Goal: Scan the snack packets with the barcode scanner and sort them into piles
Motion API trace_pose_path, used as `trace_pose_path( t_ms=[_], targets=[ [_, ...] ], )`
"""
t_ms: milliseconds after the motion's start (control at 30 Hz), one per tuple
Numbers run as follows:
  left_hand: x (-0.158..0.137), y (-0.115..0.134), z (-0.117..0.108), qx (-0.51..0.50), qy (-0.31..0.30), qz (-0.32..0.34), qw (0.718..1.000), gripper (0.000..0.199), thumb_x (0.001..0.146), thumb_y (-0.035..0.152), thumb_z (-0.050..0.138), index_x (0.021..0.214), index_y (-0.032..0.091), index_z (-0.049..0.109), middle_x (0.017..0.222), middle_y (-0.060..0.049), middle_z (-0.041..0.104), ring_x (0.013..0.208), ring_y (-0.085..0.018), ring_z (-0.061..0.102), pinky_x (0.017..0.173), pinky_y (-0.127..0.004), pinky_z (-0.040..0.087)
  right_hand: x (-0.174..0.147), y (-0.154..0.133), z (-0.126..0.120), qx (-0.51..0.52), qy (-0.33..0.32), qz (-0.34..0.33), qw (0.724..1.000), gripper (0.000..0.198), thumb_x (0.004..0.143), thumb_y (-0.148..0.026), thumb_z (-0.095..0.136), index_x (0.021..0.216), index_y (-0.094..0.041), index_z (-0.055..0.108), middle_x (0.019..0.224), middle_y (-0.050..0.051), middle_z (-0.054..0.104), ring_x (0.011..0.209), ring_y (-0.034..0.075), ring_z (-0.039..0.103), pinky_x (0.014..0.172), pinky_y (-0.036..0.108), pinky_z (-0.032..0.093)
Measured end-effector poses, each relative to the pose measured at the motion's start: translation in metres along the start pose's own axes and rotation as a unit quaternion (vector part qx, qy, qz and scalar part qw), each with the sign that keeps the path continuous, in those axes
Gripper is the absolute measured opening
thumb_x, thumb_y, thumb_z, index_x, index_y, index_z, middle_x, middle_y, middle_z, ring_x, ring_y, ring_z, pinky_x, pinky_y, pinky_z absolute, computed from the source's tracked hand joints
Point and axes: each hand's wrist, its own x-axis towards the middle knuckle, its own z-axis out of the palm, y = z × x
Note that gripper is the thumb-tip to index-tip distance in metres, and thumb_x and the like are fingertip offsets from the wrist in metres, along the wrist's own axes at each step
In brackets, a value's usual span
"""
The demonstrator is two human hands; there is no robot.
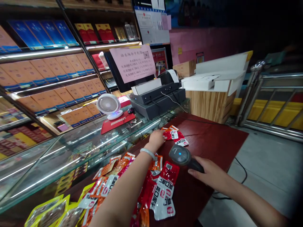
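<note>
Right hand [208,171]: fingers wrapped around the handle of the scanner.
Scanner [181,154]: dark, lit by a small blue light, held over the worktop with head pointing left.
Left hand [156,140]: stretched toward the far part of the worktop, fingers bent at the left edge of the far red packets; cannot tell whether gripping one or only touching.
Bracelet [148,153]: pale, worn around the left wrist.
Far red packets [175,135]: overlapping on the worktop, just beyond the scanner.
Near red-and-white packets [163,190]: spread in a loose overlap, right of the left forearm.
Orange packets [124,162]: heaped left of the left forearm, near the glass case.
Yellow-edged packets [55,212]: overlapping at the near left.
Worktop [213,134]: dark red-brown, right of the glass case.
Glass case [71,143]: running along the left, topped by a red mat [126,118] under a white fan [109,104].
Monitor [114,72]: far, partly covered by a pink sign [133,64].
</note>
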Motion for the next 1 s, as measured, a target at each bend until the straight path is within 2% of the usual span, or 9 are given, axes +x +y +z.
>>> trace_pose_path(
  t_ms=[100,200,333,400,533,633,700,833,1000],
  targets=[
    [0.02,0.01,0.008,0.006,-0.004,0.023,1.0,0.044,0.082,0.039,0.068,0.121,0.02,0.065,0.126,-0.015,0.065,0.12,-0.029,0.058,0.106,-0.039,0.041,0.0,0.003,-0.001,0.003,-0.002,0.006,1.0,0.037,0.087,-0.039,0.062,0.118,-0.02,0.067,0.108,0.008,0.077,0.097,0.029,0.071,0.089,0.038,0.054],
    [0.03,0.01,0.011,0.004,-0.019,0.003,1.0,0.053,0.071,0.045,0.079,0.113,0.016,0.067,0.123,-0.02,0.065,0.122,-0.036,0.056,0.106,-0.047,0.04,0.001,0.006,-0.002,0.012,-0.009,0.0,1.0,0.035,0.088,-0.039,0.061,0.117,-0.02,0.068,0.107,0.008,0.077,0.095,0.029,0.071,0.087,0.036,0.055],
    [0.026,-0.002,0.012,-0.04,-0.055,-0.037,0.997,0.059,0.058,0.045,0.087,0.106,0.015,0.068,0.113,-0.02,0.07,0.112,-0.038,0.062,0.097,-0.045,0.046,0.002,0.007,-0.001,0.018,-0.005,-0.003,1.0,0.034,0.088,-0.04,0.062,0.115,-0.021,0.068,0.11,0.008,0.076,0.099,0.03,0.07,0.088,0.036,0.054],
    [0.017,-0.009,0.011,-0.084,-0.061,-0.048,0.993,0.054,0.062,0.04,0.084,0.108,0.016,0.068,0.11,-0.017,0.072,0.102,-0.033,0.067,0.09,-0.039,0.05,0.001,0.006,0.0,0.017,-0.005,-0.002,1.0,0.033,0.088,-0.041,0.061,0.115,-0.021,0.068,0.106,0.008,0.077,0.095,0.03,0.071,0.086,0.036,0.055],
    [-0.006,-0.022,0.011,-0.19,-0.035,-0.056,0.98,0.028,0.081,0.033,0.069,0.103,0.017,0.068,0.099,-0.011,0.074,0.086,-0.023,0.069,0.08,-0.031,0.052,-0.003,0.001,0.003,0.021,-0.003,-0.018,1.0,0.03,0.088,-0.039,0.062,0.111,-0.021,0.069,0.104,0.006,0.078,0.094,0.029,0.07,0.084,0.036,0.056],
    [-0.022,-0.028,0.012,-0.275,-0.007,-0.059,0.96,0.027,0.09,0.035,0.058,0.105,0.015,0.067,0.096,-0.01,0.074,0.082,-0.018,0.068,0.075,-0.027,0.053,-0.008,-0.005,0.004,0.01,0.004,-0.003,1.0,0.028,0.087,-0.041,0.06,0.102,-0.02,0.071,0.087,0.005,0.078,0.081,0.028,0.071,0.074,0.036,0.058],
    [-0.031,-0.029,0.013,-0.327,0.008,-0.059,0.943,0.029,0.094,0.034,0.051,0.111,0.015,0.064,0.098,-0.008,0.074,0.082,-0.016,0.068,0.073,-0.024,0.053,-0.011,-0.009,0.005,0.009,0.013,0.002,1.0,0.029,0.087,-0.041,0.06,0.102,-0.019,0.071,0.084,0.005,0.077,0.075,0.028,0.071,0.07,0.036,0.058],
    [-0.045,-0.031,0.009,-0.394,0.023,-0.064,0.917,0.028,0.096,0.033,0.049,0.114,0.015,0.061,0.094,-0.007,0.073,0.077,-0.014,0.068,0.07,-0.024,0.054,-0.016,-0.017,0.003,0.01,0.014,-0.021,1.0,0.031,0.087,-0.04,0.061,0.108,-0.019,0.07,0.101,0.007,0.079,0.09,0.029,0.071,0.08,0.036,0.057],
    [-0.062,-0.032,0.001,-0.442,0.029,-0.079,0.893,0.026,0.092,0.036,0.055,0.105,0.016,0.064,0.082,-0.005,0.072,0.071,-0.014,0.065,0.068,-0.026,0.053,-0.021,-0.025,0.006,0.012,-0.005,-0.035,0.999,0.033,0.088,-0.04,0.06,0.112,-0.018,0.068,0.106,0.007,0.078,0.098,0.03,0.07,0.083,0.035,0.056]
  ],
)
